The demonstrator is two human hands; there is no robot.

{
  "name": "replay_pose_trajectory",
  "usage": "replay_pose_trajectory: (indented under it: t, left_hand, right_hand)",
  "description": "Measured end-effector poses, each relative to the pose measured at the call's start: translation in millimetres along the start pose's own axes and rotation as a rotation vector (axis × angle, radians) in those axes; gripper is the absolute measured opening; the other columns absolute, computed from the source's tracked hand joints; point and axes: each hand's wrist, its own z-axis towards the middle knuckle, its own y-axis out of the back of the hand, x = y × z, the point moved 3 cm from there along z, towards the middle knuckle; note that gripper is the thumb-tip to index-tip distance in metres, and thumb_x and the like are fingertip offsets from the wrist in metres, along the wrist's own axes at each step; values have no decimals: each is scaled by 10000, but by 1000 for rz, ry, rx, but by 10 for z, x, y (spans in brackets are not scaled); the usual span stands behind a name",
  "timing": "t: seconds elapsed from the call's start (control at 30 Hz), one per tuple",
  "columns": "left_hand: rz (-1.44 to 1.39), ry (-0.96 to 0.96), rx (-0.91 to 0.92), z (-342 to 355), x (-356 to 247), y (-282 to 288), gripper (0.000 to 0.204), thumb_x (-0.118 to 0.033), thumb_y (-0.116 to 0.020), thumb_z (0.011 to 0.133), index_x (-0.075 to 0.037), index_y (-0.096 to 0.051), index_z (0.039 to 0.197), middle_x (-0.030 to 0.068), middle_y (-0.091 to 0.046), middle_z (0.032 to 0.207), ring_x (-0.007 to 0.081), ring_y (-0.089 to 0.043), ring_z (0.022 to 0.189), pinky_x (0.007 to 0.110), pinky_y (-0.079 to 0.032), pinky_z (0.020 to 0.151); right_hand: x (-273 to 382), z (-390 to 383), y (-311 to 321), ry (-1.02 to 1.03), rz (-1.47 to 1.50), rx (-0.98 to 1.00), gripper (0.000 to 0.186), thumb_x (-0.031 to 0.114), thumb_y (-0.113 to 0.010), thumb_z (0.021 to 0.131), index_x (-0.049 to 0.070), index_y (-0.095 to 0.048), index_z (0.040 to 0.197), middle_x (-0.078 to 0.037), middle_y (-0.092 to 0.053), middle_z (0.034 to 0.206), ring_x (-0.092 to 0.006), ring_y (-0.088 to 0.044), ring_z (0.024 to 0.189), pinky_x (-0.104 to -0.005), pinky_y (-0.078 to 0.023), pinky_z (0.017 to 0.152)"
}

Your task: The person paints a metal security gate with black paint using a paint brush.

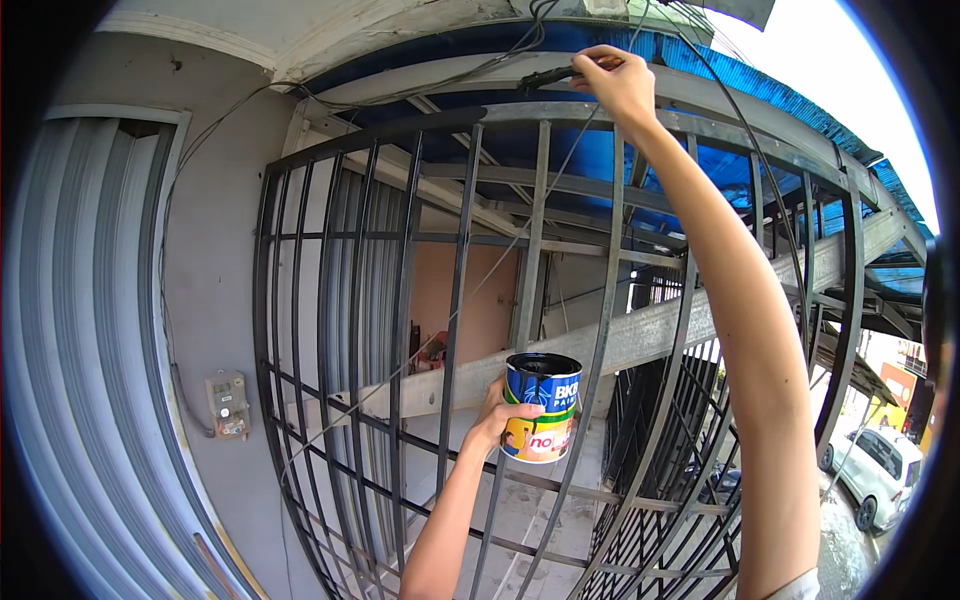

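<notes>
My right hand point(615, 82) is raised high, gripping a dark paintbrush point(548, 78), its blackened head pointing left just above the top rail point(505, 112) of a metal grille. I cannot tell whether it touches anything. My left hand point(497, 415) holds a blue and yellow paint can point(540, 425), blackened around its rim, in front of the bars. The grille's left part, including a stretch of top rail point(400, 128), is glossy black; bars further right point(540, 200) look duller grey.
A grey diagonal beam point(650, 332) crosses behind the bars under a blue roof point(720, 175). Cables point(330, 103) hang overhead and across the grille. A wall-mounted meter point(228, 405) and shutter point(85, 320) are at left, a white car point(870, 465) at lower right.
</notes>
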Motion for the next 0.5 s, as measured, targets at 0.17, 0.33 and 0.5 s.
replay_pose_trajectory:
  t: [0.17,0.33,0.5]
  left_hand:
    - [23,44,-11,-25,-86,-21,738,-261,-762,487,-11,-472,1118,117,-583,977,213,-589,883,321,-483,804]
    - [32,53,-25,-11,-90,-19,771,-281,-767,470,-7,-470,1125,119,-575,983,216,-573,902,313,-467,821]
    - [9,61,-24,-3,-80,-3,781,-270,-771,467,-1,-461,1132,122,-569,986,218,-561,918,313,-456,837]
  right_hand:
    - [-41,-80,-584,169,-303,137,187,211,-638,682,92,-691,817,-106,-652,695,-236,-640,662,-306,-498,670]
    - [-119,-83,-789,217,-370,188,168,192,-642,697,92,-687,825,-123,-658,759,-293,-633,739,-343,-501,714]
    - [-50,53,-674,329,-665,166,196,227,-643,694,56,-680,784,-154,-644,714,-325,-632,683,-368,-512,653]
